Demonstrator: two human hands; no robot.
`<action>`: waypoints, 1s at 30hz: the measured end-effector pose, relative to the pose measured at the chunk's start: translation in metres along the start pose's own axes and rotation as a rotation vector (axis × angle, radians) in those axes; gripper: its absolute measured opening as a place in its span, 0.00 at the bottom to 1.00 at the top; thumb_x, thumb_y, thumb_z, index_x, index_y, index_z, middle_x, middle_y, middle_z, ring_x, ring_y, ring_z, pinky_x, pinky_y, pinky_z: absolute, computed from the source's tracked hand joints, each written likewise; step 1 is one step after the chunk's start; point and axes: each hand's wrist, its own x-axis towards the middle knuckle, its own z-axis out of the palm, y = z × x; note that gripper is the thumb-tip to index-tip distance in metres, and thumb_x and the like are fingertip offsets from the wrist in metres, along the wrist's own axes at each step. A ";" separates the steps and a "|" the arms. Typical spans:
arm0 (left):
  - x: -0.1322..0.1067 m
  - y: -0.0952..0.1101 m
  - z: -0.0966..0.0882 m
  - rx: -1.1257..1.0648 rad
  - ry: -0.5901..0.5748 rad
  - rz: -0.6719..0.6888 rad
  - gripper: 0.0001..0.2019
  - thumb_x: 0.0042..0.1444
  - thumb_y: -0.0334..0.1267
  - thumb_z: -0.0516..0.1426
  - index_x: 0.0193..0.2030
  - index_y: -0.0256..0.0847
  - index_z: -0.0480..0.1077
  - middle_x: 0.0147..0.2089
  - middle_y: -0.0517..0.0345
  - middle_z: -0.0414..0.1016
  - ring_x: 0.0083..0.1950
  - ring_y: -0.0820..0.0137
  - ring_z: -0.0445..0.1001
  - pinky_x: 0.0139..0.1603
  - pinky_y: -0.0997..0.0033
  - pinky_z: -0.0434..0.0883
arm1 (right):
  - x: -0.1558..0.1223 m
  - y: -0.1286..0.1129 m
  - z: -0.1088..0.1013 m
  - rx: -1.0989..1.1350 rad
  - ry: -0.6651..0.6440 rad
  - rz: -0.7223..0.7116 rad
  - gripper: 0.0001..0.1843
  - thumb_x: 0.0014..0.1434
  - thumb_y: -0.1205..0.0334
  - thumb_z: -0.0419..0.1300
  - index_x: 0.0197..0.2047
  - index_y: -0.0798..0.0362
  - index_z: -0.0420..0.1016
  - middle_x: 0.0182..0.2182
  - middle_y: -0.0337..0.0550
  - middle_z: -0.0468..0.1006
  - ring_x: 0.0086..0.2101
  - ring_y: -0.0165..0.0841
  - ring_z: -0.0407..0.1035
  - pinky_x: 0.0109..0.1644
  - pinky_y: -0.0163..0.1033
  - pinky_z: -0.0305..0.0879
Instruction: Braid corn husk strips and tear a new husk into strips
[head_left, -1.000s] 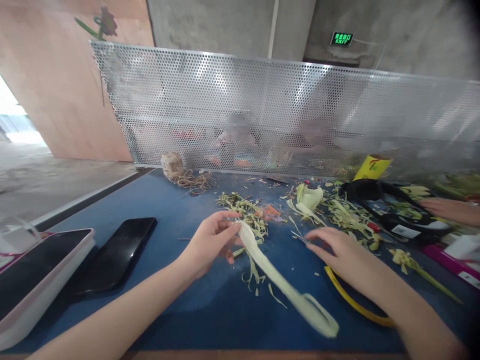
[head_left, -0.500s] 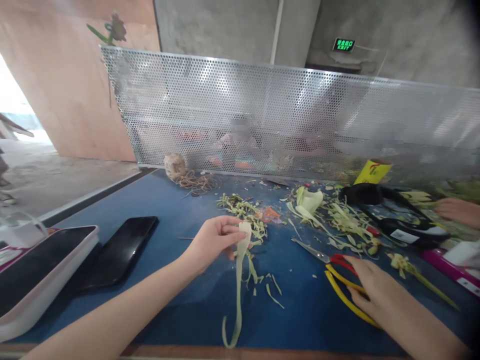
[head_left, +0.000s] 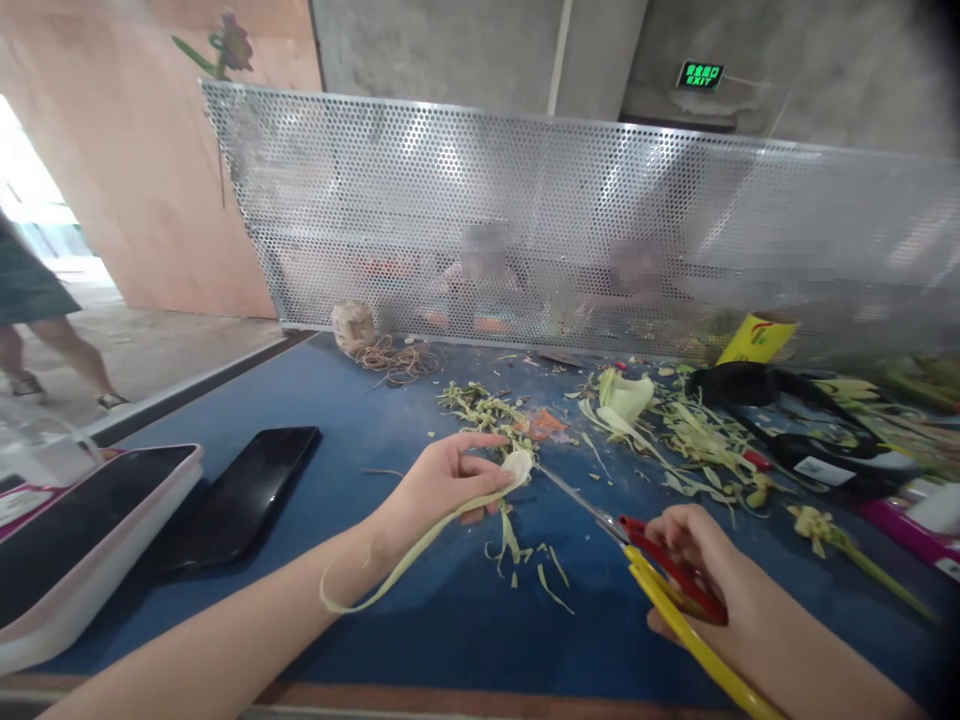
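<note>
Left hand (head_left: 454, 480), yours: closed in a pinch, held one pale plant strip (head_left: 517, 465) above the blue tabletop (head_left: 525, 650). Right hand (head_left: 709, 560), yours: curled, gripped red-and-yellow scissors (head_left: 616, 527), tips just beside the strip.

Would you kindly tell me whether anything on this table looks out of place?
Somewhat: the black strapped device lies among pale green scraps at the right, an odd spot for such gear. At the back left, the string sits in a loose tangle beside the pale block. Nothing looks clearly damaged.
</note>
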 end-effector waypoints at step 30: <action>-0.005 0.006 0.005 0.038 -0.064 -0.090 0.26 0.42 0.36 0.63 0.48 0.34 0.62 0.23 0.63 0.74 0.16 0.81 0.63 0.16 0.81 0.58 | -0.005 -0.021 0.002 0.102 -0.134 0.048 0.17 0.38 0.68 0.58 0.31 0.49 0.54 0.23 0.29 0.62 0.22 0.24 0.58 0.26 0.30 0.57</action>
